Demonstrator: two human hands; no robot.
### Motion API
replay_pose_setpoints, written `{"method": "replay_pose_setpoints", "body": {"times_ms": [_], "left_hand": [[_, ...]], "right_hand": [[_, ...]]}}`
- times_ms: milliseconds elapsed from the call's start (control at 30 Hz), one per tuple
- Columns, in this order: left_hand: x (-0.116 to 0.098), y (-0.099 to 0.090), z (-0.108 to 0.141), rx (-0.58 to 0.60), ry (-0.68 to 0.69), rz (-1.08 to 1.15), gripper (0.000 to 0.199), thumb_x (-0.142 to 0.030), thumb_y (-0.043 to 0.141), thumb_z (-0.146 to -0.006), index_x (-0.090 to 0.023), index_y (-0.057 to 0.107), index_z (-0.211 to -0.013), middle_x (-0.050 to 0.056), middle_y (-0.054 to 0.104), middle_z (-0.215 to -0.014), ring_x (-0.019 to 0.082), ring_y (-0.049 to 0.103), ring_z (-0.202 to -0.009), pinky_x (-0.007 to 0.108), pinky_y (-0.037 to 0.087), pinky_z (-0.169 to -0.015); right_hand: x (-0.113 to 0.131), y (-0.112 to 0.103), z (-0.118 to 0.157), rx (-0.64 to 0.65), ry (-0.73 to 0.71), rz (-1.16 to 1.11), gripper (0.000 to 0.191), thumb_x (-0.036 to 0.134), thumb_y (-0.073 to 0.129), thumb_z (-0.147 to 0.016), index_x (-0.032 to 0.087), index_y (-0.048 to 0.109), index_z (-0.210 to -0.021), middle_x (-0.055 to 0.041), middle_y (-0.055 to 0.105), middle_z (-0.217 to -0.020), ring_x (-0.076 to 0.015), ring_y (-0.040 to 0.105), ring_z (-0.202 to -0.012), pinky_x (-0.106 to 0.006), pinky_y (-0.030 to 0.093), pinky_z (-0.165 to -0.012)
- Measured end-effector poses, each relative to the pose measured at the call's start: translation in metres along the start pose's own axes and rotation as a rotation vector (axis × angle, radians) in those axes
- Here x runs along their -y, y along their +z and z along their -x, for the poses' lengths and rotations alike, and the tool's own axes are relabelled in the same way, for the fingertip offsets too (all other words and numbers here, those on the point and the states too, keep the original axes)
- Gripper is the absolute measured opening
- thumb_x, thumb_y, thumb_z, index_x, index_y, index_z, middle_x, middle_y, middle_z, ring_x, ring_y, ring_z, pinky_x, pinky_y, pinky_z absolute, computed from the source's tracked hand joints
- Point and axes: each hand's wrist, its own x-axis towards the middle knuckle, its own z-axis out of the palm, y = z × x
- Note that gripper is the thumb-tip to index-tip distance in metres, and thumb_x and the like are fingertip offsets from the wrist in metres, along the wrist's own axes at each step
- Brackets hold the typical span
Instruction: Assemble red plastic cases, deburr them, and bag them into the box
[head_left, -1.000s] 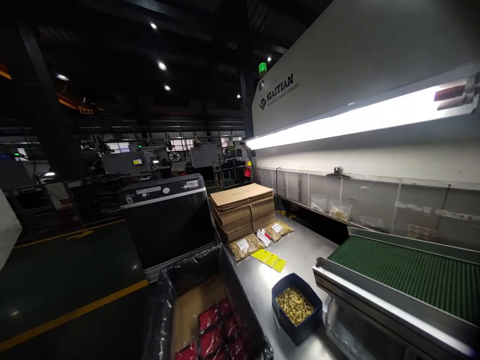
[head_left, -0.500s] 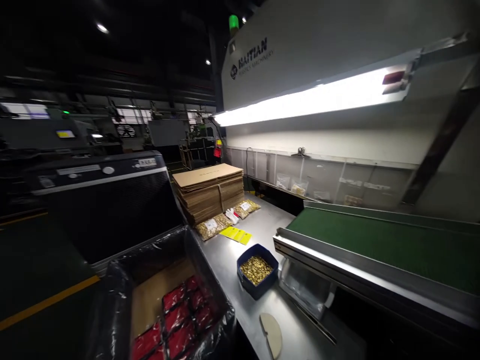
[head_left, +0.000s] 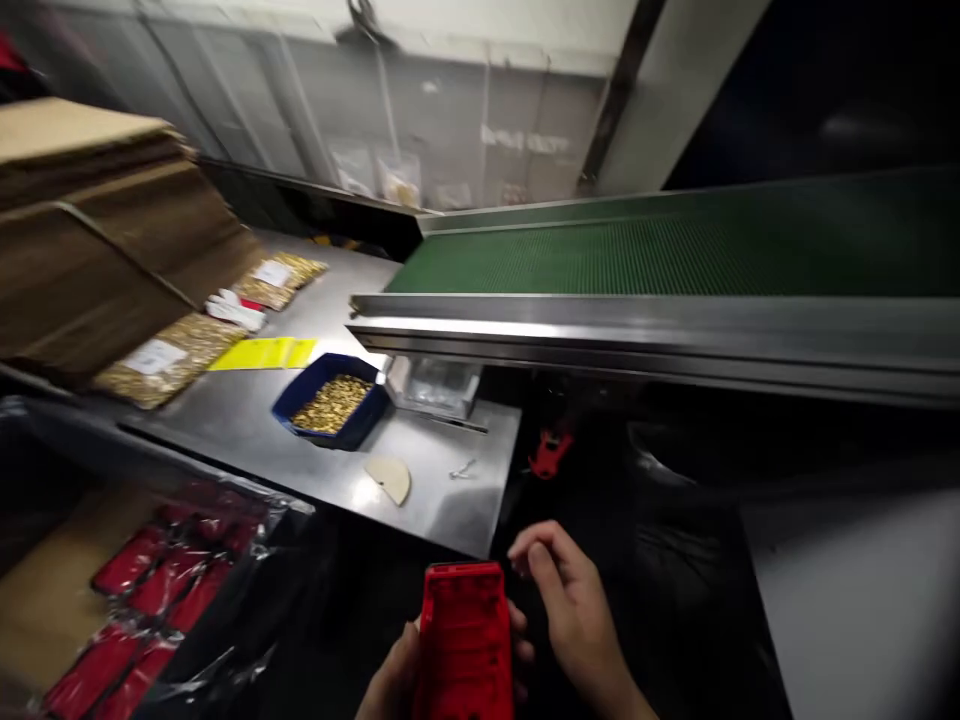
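At the bottom middle, my left hand (head_left: 396, 672) holds a red plastic casing (head_left: 465, 640), with its hollow, ribbed side facing up. Fingers wrap round its right edge. My right hand (head_left: 574, 605) is just right of the casing, apart from it, with its fingers curled and the thumb near the index finger. Whether anything small lies between those fingertips cannot be made out. Beyond the hands, a blue bin (head_left: 364, 418) of small brass pieces (head_left: 330, 403) stands on the metal table (head_left: 442, 510), near a beige half-round piece (head_left: 390, 478).
A green conveyor (head_left: 600, 255) crosses the upper right. Stacked cardboard (head_left: 97, 240), bags of brass pieces (head_left: 176, 360) and yellow labels (head_left: 262, 353) lie at left. Below them is a plastic-lined box with red parts (head_left: 169, 580). A red tool (head_left: 550, 453) sits under the conveyor.
The view has swung down and to the right. Both hands and the held red casing have come into view, along with more of the table's near end.
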Motion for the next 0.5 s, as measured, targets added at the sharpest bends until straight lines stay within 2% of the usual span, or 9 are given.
{"method": "replay_pose_setpoints", "body": {"times_ms": [100, 267, 333, 400, 500], "left_hand": [[0.009, 0.011, -0.005, 0.024, -0.068, -0.051, 0.074, -0.068, 0.069, -0.084, -0.008, 0.073, -0.126, 0.022, 0.072, -0.129, 0.037, 0.07, -0.115, 0.044, 0.056, -0.098], [0.011, 0.019, -0.009, 0.012, -0.142, -0.181, 0.076, -0.074, 0.057, -0.09, -0.007, 0.074, -0.123, 0.019, 0.078, -0.115, 0.034, 0.076, -0.097, 0.038, 0.058, -0.083], [0.012, 0.021, -0.009, 0.007, -0.12, -0.224, 0.075, -0.074, 0.055, -0.091, -0.008, 0.074, -0.122, 0.015, 0.079, -0.108, 0.034, 0.077, -0.094, 0.04, 0.058, -0.081], [0.014, 0.022, -0.009, -0.021, -0.084, -0.207, 0.071, -0.071, 0.061, -0.089, -0.014, 0.071, -0.13, 0.014, 0.08, -0.104, 0.035, 0.077, -0.093, 0.045, 0.059, -0.083], [0.017, 0.024, -0.007, -0.063, -0.077, -0.131, 0.067, -0.067, 0.064, -0.089, -0.021, 0.065, -0.139, 0.014, 0.08, -0.109, 0.036, 0.077, -0.094, 0.05, 0.059, -0.088]], "right_hand": [[0.002, 0.0, -0.006, 0.085, 0.061, -0.103, 0.043, 0.058, 0.05, -0.104, 0.021, 0.07, -0.094, -0.0064, 0.07, -0.086, -0.0155, 0.062, -0.066, -0.028, 0.051, -0.063], [0.006, 0.001, -0.006, 0.171, 0.05, -0.303, 0.044, 0.051, 0.048, -0.107, 0.019, 0.064, -0.081, -0.0058, 0.07, -0.084, -0.0166, 0.063, -0.076, -0.028, 0.049, -0.072], [0.005, 0.002, -0.004, 0.161, 0.046, -0.351, 0.045, 0.05, 0.046, -0.108, 0.019, 0.059, -0.077, -0.0055, 0.07, -0.083, -0.0165, 0.061, -0.075, -0.029, 0.048, -0.072], [0.004, 0.002, -0.001, 0.128, 0.053, -0.369, 0.046, 0.049, 0.045, -0.108, 0.02, 0.056, -0.075, -0.0047, 0.067, -0.081, -0.0166, 0.059, -0.073, -0.03, 0.047, -0.071], [0.002, 0.003, 0.002, 0.04, 0.057, -0.348, 0.045, 0.048, 0.046, -0.108, 0.02, 0.052, -0.072, -0.0015, 0.059, -0.073, -0.0155, 0.054, -0.07, -0.029, 0.044, -0.067]]}}
